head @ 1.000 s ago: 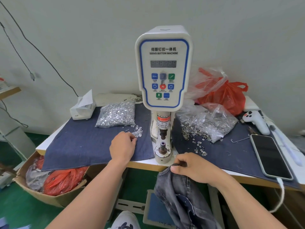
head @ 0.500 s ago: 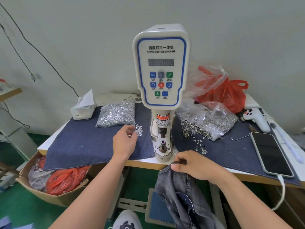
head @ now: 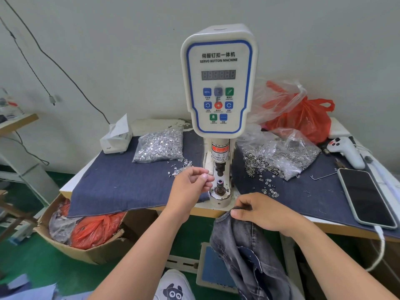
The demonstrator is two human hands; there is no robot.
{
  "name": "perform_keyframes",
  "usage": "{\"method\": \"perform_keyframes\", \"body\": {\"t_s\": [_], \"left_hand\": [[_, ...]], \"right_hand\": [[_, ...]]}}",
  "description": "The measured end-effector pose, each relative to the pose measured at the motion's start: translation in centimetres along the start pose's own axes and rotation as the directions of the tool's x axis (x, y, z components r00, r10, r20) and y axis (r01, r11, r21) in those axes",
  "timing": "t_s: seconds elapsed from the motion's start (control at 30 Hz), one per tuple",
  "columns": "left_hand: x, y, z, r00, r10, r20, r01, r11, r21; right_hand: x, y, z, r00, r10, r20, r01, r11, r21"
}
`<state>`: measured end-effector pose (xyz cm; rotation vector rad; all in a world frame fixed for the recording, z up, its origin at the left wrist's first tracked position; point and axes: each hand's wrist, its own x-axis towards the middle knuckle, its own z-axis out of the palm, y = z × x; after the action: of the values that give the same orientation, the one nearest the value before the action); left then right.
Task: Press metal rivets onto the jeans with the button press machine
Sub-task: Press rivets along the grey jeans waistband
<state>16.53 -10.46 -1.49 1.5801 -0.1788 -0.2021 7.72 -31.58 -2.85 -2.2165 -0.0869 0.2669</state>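
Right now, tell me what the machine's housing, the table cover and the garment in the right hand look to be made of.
Machine housing: looks like glossy white moulded plastic, with rounded edges and a soft sheen.
Table cover: dark blue woven cloth, probably denim; matte, with loose threads.
Jeans, pinched by the right hand: faded grey-blue denim with visible seams.

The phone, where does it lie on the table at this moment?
In the head view the phone lies screen up at the right end of the table, on the blue cloth, just in front of the white controller.
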Motion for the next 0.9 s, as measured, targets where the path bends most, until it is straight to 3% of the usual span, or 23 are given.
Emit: {"method": "perform_keyframes", "body": {"t_s": [0.23, 0.6, 0.9], "left_hand": [[-0.4, -0.3, 1.2, 0.996, 0.091, -0.016, -0.088, 0.985, 0.151], [-0.6, -0.5, 1.7, 1.0, -0.002, 0.008, 0.002, 0.997, 0.073], [-0.8, -0.2, 1.1, 0.997, 0.055, 0.06, -0.063, 0.988, 0.144]], "right_hand": [[0.1, 0.0, 0.0, 1.0, 0.0, 0.004, 0.0, 1.0, -0.009], [0.1, 0.1, -0.1, 1.0, 0.007, 0.015, -0.007, 1.0, 0.004], [0.0, 0.1, -0.1, 1.0, 0.02, 0.022, -0.02, 1.0, 0.015]]}}
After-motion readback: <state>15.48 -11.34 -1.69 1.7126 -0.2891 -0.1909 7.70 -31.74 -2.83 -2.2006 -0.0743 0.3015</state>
